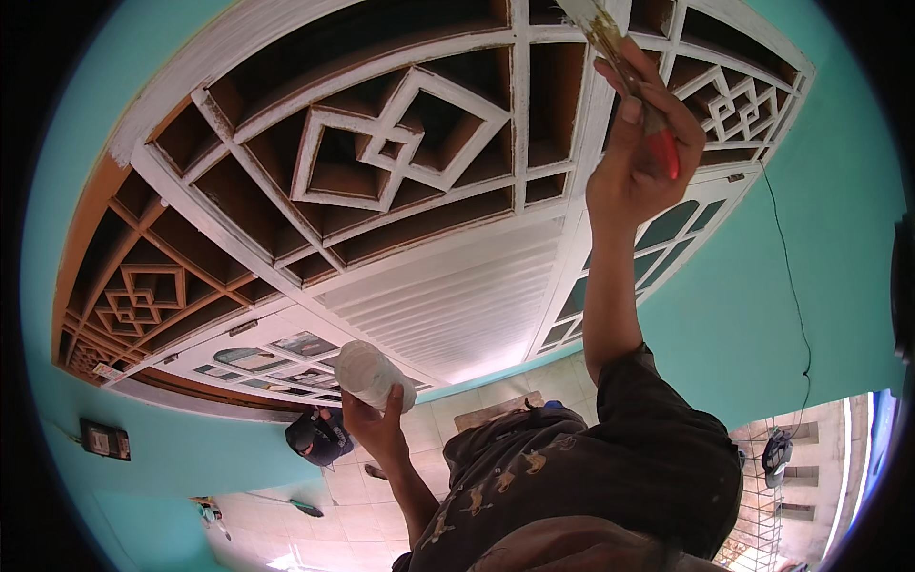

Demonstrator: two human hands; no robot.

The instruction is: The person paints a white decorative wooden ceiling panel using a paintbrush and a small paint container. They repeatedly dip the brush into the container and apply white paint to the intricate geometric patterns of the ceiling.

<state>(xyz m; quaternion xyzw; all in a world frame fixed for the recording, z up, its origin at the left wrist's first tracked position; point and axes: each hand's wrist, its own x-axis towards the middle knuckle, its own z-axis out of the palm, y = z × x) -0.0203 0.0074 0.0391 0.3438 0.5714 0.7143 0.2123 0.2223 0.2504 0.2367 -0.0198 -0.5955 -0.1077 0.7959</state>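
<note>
My right hand [643, 143] is raised at the top of the view, shut on a paintbrush [610, 43] with a red-ended handle and stained ferrule, close to the white-painted wooden lattice [448, 172] of the door transom. The bristles run out of view at the upper edge. Lower and to the left, my left hand [376, 424] grips a pale plastic container [367, 372], whose contents I cannot make out. The lattice has diamond shapes with brown insides; a section at the left [143, 291] is bare brown wood. Below are white doors [438, 296] with a slatted panel and glazed parts.
Another person [315, 437] in dark clothing crouches by the wall at lower left. Turquoise walls [782, 305] surround the doorway, with a dark box [105, 439] on the left one and a dangling cable on the right. A metal grille [762, 515] stands at lower right above the tiled floor.
</note>
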